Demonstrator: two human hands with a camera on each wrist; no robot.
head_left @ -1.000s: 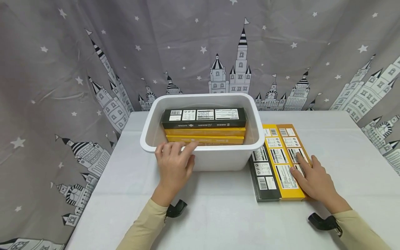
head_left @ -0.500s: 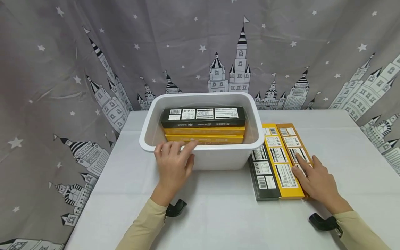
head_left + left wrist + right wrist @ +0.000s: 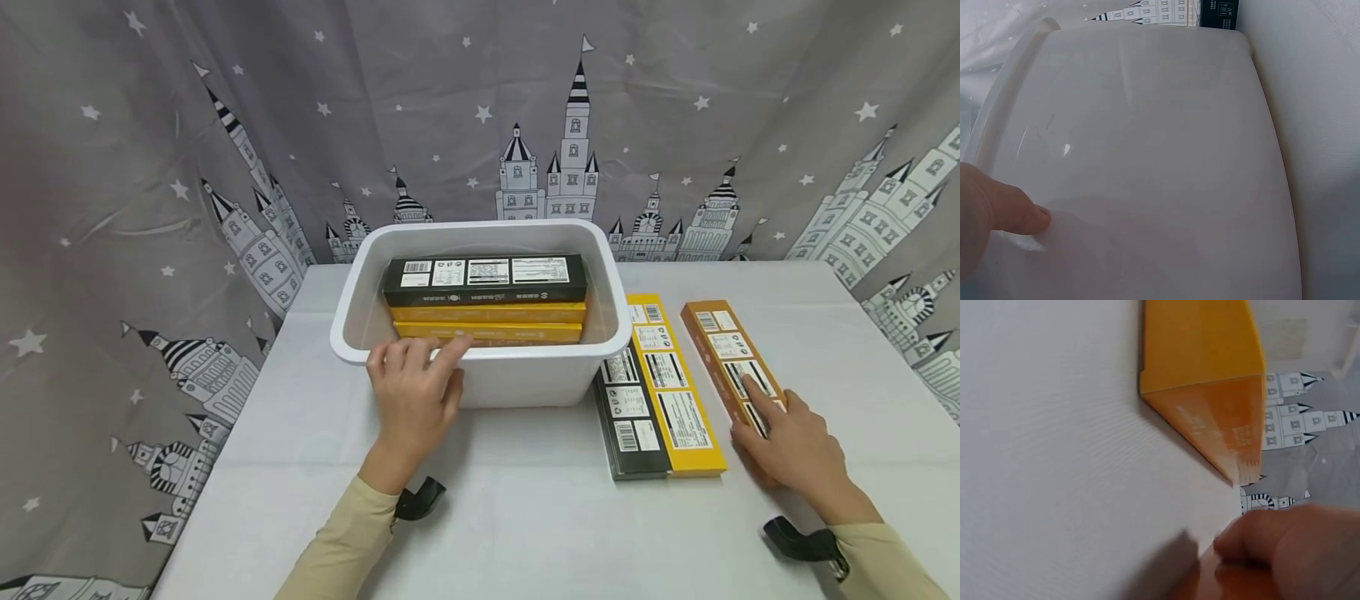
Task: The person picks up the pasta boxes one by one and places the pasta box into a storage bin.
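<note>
My left hand (image 3: 414, 392) grips the near rim of a white plastic tub (image 3: 525, 379), fingers over the edge and thumb against the outer wall; in the left wrist view the thumb (image 3: 1019, 212) presses that wall. Inside the tub lie a black box (image 3: 486, 282) and yellow boxes (image 3: 487, 332) behind the rim. To the right, my right hand (image 3: 798, 450) holds the near end of a long orange-brown box (image 3: 723, 346) with printed white labels. A gap separates this box from a yellow box (image 3: 678, 400), which lies against a second black box (image 3: 628, 417).
A white cloth (image 3: 525, 517) covers the table. Behind it hangs a grey curtain (image 3: 420, 83) printed with castles and stars. The far ends of the black and yellow boxes on the table reach close to the tub's right side.
My right hand has shifted the orange-brown box to the right, away from the yellow box it lay against. The left hand stays on the tub's rim.
</note>
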